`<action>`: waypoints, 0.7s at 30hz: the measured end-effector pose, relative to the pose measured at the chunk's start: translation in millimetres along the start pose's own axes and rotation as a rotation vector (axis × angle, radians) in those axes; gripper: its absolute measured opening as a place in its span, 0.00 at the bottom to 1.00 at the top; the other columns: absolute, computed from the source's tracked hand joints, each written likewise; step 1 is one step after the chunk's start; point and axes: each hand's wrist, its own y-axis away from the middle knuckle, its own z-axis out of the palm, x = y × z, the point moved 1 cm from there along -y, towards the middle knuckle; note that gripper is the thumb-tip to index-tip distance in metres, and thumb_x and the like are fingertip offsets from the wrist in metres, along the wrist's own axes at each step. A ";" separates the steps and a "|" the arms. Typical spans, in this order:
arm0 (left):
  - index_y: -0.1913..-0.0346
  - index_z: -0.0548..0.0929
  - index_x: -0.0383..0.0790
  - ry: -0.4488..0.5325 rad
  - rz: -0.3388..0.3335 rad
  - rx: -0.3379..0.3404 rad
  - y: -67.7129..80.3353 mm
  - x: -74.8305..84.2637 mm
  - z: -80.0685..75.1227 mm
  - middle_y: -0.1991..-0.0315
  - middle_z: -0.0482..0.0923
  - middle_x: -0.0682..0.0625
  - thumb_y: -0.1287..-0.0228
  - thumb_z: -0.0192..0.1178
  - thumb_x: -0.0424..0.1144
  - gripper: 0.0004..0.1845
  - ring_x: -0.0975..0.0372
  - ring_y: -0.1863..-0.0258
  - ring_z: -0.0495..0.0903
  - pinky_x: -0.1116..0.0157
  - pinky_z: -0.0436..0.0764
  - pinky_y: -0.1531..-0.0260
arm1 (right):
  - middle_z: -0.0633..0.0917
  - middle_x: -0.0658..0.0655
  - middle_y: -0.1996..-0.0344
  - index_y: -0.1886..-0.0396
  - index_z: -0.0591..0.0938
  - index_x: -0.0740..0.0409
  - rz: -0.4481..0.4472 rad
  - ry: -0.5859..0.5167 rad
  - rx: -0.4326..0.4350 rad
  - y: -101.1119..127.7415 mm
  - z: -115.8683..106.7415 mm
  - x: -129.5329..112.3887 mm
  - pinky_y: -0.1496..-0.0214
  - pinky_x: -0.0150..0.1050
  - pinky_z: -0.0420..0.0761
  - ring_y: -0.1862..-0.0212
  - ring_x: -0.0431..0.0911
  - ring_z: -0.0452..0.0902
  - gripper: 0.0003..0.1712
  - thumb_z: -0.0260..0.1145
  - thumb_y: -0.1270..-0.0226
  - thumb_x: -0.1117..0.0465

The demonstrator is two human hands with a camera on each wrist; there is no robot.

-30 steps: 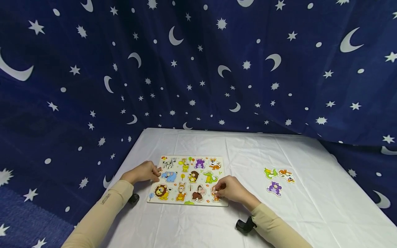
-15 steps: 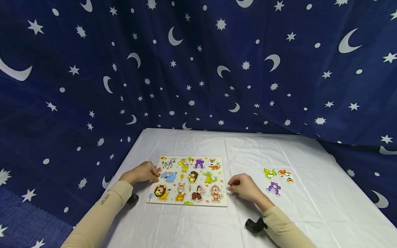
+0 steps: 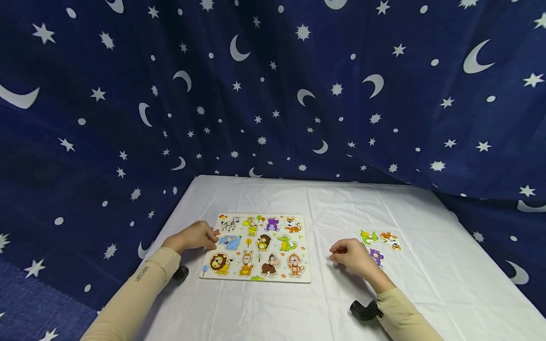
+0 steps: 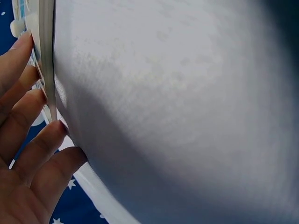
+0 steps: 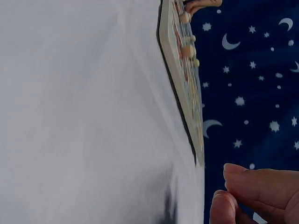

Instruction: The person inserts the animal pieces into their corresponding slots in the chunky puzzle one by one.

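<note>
A wooden animal puzzle board [image 3: 256,280] lies flat on the white table. Along its left edge, my left hand [image 3: 194,237] rests with its fingertips touching the board; the left wrist view shows its fingers [image 4: 35,147] spread down that edge. My right hand [image 3: 356,258] hovers between the board and the loose pieces, thumb and index fingertips close together with nothing between them. A knobbed monkey piece [image 3: 295,266] sits at the board's front right corner. Nearby on the right lie a green crocodile piece [image 3: 368,237], an orange tiger piece [image 3: 388,237] and a purple hippo piece [image 3: 377,257], partly hidden by the right hand.
Lion [image 3: 219,264], kangaroo [image 3: 246,265], gorilla [image 3: 270,266] and elephant [image 3: 229,242] show on the board. Behind and beside the table [image 3: 256,194] hangs a blue curtain [image 3: 273,90] with moons and stars. A black wrist camera [image 3: 366,310] sits under the right cuff.
My right hand has let go of the monkey piece on the board and moved right toward the loose pieces. My left hand has stayed at the board's left edge.
</note>
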 end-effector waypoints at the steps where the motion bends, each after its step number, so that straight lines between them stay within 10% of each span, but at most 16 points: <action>1: 0.64 0.91 0.36 0.001 0.003 -0.005 -0.2 0.0 0.1 0.44 0.82 0.35 0.49 0.75 0.30 0.08 0.41 0.33 0.72 0.49 0.76 0.37 | 0.87 0.56 0.74 0.65 0.86 0.68 0.011 -0.002 0.003 1.3 -2.4 2.1 0.73 0.31 0.76 0.74 0.42 0.81 0.07 0.72 0.44 0.71; 21: 0.65 0.91 0.38 0.003 -0.002 -0.014 -1.5 -0.6 -0.2 0.44 0.82 0.36 0.49 0.75 0.31 0.07 0.41 0.32 0.71 0.49 0.76 0.37 | 0.88 0.58 0.70 0.62 0.87 0.69 0.054 0.157 0.102 13.6 -41.5 28.8 0.69 0.30 0.77 0.71 0.37 0.79 0.10 0.72 0.45 0.70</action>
